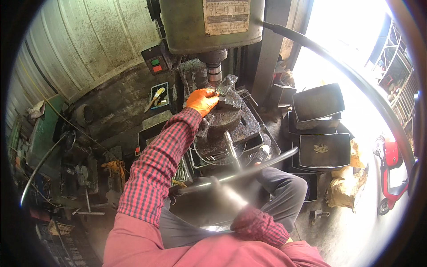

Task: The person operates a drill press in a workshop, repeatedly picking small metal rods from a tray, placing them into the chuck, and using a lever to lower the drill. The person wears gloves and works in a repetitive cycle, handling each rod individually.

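Note:
My left hand (203, 101), in an orange glove, reaches in under the drill chuck (214, 73). Its fingertips close on something small and dark at the jaws of the drill press vise (226, 118); what it is, I cannot make out. Dark metal chips cover the vise and the table around it. From the vise's front a screw (231, 147) runs toward me and meets a long metal bar handle (271, 161) lying crosswise over my lap. My right hand (225, 194), in a pale glove, is smeared by motion beside the handle's left half; its fingers do not show clearly.
The green drill press head (211, 26) hangs above, with a switch box (155, 62) at its left. A brush (154, 99) lies in a small tray. Stacked dark bins (324, 150) stand at the right, one with a glove inside. A red scooter (391, 173) is farther right.

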Motion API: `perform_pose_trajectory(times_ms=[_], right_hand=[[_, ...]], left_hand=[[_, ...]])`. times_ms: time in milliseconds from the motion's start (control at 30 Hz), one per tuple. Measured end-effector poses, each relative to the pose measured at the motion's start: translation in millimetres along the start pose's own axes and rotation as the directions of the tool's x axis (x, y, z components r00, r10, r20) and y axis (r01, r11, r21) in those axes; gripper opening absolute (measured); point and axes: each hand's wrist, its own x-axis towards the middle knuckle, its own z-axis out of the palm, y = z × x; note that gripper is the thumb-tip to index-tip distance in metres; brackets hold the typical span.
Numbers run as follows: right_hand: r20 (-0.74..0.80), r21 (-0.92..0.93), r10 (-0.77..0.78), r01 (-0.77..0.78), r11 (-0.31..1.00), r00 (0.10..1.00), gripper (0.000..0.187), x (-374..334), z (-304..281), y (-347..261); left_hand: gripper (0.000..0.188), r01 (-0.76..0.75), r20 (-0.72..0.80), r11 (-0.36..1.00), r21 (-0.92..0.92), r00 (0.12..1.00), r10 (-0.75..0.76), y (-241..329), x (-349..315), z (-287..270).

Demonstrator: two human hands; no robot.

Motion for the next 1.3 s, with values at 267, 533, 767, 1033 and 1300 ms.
perform_pose_trajectory(times_ms=[267, 533, 767, 1033, 1300], right_hand=[[0.249, -0.95, -0.722, 0.306, -0.053, 0.646, 0.093, -34, -79, -83], [0.134, 0.813, -0.244, 0.034, 0.581, 0.96, 0.063, -17, -8, -18], [0.36, -0.933, -0.694, 0.262, -0.248, 0.624, 0.088, -76, -99, -145], [0.263, -0.864, -0.582, -0.081, -0.497, 0.769, 0.016, -39, -132, -169], [0.244, -0.956, -0.889, -0.055, -0.287, 0.388, 0.043, -11, -161, -102]], left_hand=[[0.034, -0.042, -0.01, 0.999, -0.019, 0.999, 0.042, -2, 2, 1], [0.035, -0.066, -0.019, 0.998, 0.024, 0.998, 0.066, -4, 2, 3], [0.036, -0.039, 0.006, 0.998, -0.04, 0.999, 0.039, 0, -1, 0], [0.051, -0.036, -0.026, 0.971, -0.237, 0.999, 0.031, -8, -8, -3], [0.055, 0.189, -0.647, 0.918, 0.349, 0.757, 0.09, -131, -83, -130]])
